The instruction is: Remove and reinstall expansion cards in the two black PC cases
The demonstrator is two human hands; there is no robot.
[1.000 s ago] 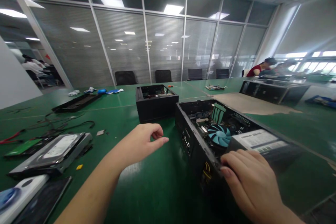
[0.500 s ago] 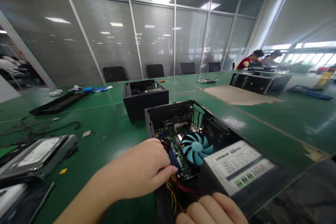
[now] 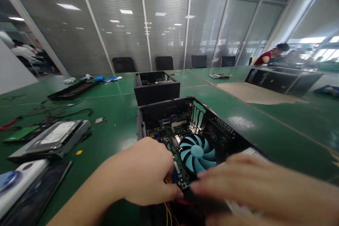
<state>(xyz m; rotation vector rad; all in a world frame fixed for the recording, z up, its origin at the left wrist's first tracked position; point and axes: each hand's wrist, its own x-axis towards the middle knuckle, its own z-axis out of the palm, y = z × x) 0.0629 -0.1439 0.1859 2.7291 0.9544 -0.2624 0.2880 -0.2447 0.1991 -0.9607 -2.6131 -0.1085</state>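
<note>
An open black computer case lies in front of me, with its circuit board and a fan with light-blue blades showing inside. My left hand reaches over the case's left wall, its fingers curled round a power cable with orange and yellow wires beside the blue memory slots. The fingertips and the cable's end are partly hidden. My right hand is blurred above the power supply, its fingers stretched out and the thumb apart below them. It covers most of the power supply's label.
Behind the case stands a second black case. On the left lie a hard drive, loose cables, a small yellow piece and a black panel. Cardboard and another case are at the right; a person sits beyond.
My right hand has risen from the bottom edge, closed, to over the power supply with fingers extended. My left hand stays at the cable, slightly lower. The view has shifted somewhat.
</note>
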